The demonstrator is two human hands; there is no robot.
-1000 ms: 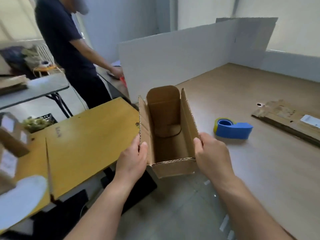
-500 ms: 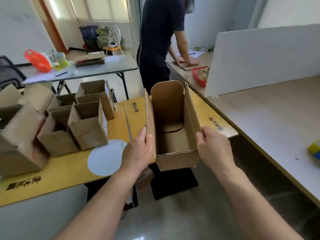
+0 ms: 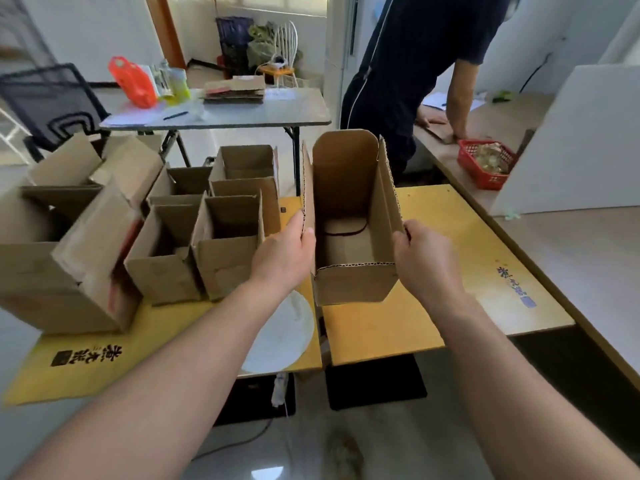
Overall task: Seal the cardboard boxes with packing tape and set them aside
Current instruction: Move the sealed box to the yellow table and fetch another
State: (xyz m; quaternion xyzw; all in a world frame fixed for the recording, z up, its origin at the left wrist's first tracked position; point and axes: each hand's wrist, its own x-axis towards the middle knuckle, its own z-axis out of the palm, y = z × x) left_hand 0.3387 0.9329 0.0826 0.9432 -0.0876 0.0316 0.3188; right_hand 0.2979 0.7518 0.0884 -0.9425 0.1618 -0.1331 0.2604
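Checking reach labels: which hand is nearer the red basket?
Right. The right hand, on the open box, sits below-left of the red basket; the left hand grips the box's far side, farther away.

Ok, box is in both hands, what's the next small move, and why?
Probably lower the box onto the yellow table, just right of the open boxes. The left hand and right hand grip its side walls, it seems to hang above the surface, and that spot looks bare.
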